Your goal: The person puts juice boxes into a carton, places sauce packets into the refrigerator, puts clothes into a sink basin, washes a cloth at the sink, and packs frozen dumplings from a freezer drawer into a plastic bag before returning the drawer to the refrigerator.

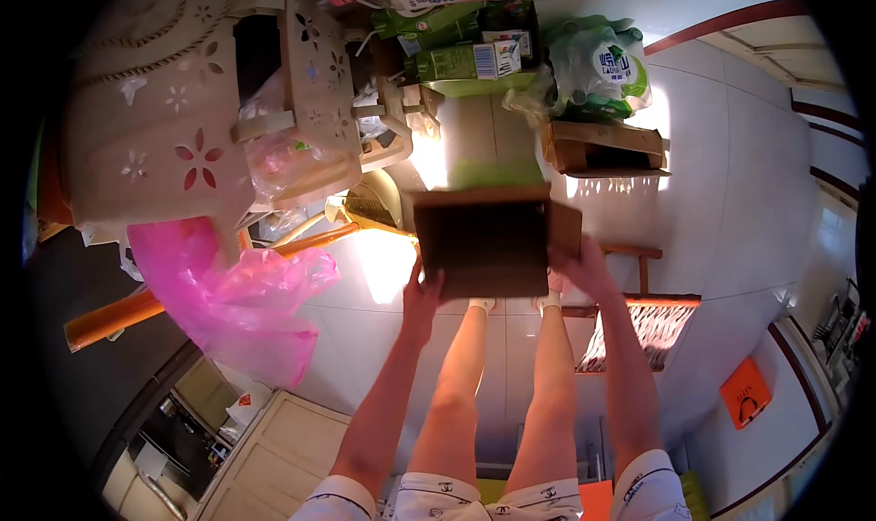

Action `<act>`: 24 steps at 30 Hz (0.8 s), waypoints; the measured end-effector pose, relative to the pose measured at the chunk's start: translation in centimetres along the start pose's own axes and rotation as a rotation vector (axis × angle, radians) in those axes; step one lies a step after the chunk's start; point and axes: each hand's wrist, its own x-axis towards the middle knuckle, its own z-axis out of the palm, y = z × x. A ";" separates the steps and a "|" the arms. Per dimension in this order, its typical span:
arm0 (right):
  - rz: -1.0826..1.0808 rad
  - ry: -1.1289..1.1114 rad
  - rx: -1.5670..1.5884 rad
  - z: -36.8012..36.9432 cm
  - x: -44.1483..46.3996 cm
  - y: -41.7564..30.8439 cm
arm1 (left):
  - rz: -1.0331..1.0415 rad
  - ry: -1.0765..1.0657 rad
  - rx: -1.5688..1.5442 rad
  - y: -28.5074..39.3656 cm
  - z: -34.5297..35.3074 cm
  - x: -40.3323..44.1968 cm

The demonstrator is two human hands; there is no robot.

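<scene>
A brown cardboard box [482, 198] is held out in front of me above the tiled floor, its open side facing me and its inside dark. On the box's left side, my left hand [423, 293] is closed at the lower corner. My right hand [581, 269] grips the opposite side, beside a flap that sticks out. The box looks slightly blurred, and nothing can be made out inside it. My legs and feet show below it.
To the left stand beige plastic shelves [164, 170] with a pink plastic bag [228, 302] hanging by them. Ahead are a crate of cartons [470, 62], bagged green bottles [602, 69] and a small cardboard box [607, 150]. A woven stool [639, 334] stands at right.
</scene>
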 end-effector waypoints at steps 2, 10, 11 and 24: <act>0.034 0.016 0.071 -1.0 4.1 -2.7 | 0.100 0.058 0.003 3.2 0.7 3.4; -0.319 0.252 0.185 -0.1 11.0 -7.1 | 0.155 -0.021 -0.261 8.8 2.9 11.2; -0.340 0.256 0.178 0.1 11.0 -6.4 | 0.145 -0.033 -0.288 8.9 2.7 11.2; -0.675 0.726 -0.280 -0.9 7.9 -15.2 | 0.169 0.222 -0.056 10.1 3.2 6.3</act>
